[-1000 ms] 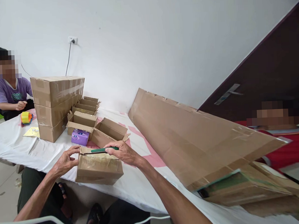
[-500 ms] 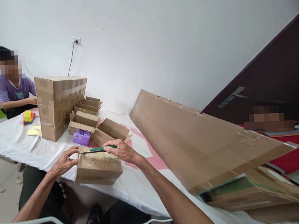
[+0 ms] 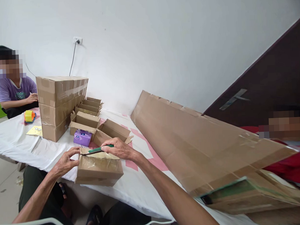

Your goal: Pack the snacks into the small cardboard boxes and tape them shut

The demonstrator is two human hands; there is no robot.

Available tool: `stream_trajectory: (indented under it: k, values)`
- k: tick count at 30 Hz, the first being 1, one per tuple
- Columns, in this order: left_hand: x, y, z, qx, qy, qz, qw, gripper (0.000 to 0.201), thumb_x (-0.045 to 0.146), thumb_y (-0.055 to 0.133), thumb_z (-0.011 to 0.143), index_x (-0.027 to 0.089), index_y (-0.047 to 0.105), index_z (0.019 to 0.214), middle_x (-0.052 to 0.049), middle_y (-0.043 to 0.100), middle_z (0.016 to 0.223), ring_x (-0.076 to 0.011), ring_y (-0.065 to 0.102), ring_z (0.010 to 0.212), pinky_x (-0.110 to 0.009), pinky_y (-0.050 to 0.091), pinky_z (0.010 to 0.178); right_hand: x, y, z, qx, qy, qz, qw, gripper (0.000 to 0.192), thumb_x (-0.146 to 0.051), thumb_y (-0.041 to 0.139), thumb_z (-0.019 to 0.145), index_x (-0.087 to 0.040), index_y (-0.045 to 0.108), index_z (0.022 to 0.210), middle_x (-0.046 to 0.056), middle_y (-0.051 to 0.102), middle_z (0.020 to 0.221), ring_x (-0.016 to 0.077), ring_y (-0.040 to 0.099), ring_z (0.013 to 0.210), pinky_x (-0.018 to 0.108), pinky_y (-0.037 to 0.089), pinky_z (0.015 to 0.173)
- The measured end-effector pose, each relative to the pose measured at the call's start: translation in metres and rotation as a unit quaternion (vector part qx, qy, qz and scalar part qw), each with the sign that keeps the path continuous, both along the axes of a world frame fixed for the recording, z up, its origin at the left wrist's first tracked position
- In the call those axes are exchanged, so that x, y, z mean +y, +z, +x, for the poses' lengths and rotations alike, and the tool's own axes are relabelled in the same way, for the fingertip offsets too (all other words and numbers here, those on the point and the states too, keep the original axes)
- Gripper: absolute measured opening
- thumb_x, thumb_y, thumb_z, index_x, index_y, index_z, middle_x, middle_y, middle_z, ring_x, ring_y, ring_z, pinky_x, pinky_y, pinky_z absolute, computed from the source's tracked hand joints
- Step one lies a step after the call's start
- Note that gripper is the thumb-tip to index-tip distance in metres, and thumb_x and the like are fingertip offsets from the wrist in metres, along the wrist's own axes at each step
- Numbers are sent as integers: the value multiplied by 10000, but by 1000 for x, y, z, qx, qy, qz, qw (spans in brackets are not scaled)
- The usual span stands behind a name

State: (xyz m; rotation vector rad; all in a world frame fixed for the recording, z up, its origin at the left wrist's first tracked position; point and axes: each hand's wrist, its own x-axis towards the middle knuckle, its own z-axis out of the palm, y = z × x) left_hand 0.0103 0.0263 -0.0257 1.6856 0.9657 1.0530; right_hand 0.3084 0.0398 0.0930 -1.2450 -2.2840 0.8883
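Taped cardboard box point(image 3: 99, 168) at near edge of surface point(image 3: 14, 141), between both hands. Left hand point(image 3: 65, 161) gripping box's upper left corner, fingers curled over top edge. Right hand point(image 3: 119, 149) clasped around green utility knife point(image 3: 98, 149), resting on box's top right. Knife laid along top seam, touching tape.

Surface covered in white cloth with pink patches. Behind held box: open box point(image 3: 111, 130), just beside purple item point(image 3: 82, 137). Further back: row of open-flapped boxes point(image 3: 86, 108) next to stack of sealed cartons point(image 3: 59, 105), three high. Left of stack: yellow sheet point(image 3: 35, 131) and yellow-orange tape dispenser point(image 3: 29, 116). Large flattened cardboard sheet point(image 3: 203, 143) to right, tilted, rising from surface. Green-edged carton point(image 3: 243, 194) low right, partly under sheet.

Room: white wall with socket point(image 3: 77, 40) and black cable running down; dark door point(image 3: 268, 80) with metal handle at right. Second person in purple shirt point(image 3: 11, 90) seated at far left end, arms on surface, well apart from held box. Red fabric point(image 3: 291, 166) at right edge.

Orientation: box's long axis roughly left to right, broad taped face toward camera. Knife parallel to that axis, tip pointing left toward left hand, handle end in right hand. Blade itself too small to make out.
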Motion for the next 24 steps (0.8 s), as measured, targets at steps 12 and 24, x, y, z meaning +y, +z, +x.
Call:
stream_trajectory:
  k: [12, 24]
  values:
    - [-3, 4, 2, 6, -5, -10, 1000, 431, 439, 829, 814, 247, 840, 1200, -133, 616, 1542, -381, 582, 1437, -358, 647, 935, 3, 16, -9, -76, 39, 46, 995, 313, -365, 586, 955, -191, 841, 900, -6, 644, 727, 137, 502, 675, 281, 338, 625]
    - [2, 1, -3, 13, 14, 17, 1000, 417, 501, 830, 803, 266, 856, 1146, -123, 690, 1487, -382, 594, 1436, -423, 596, 1074, -9, 27, 49, -122, -16, 71, 990, 237, -333, 682, 873, -232, 814, 704, -21, 635, 593, 116, 438, 535, 287, 271, 532]
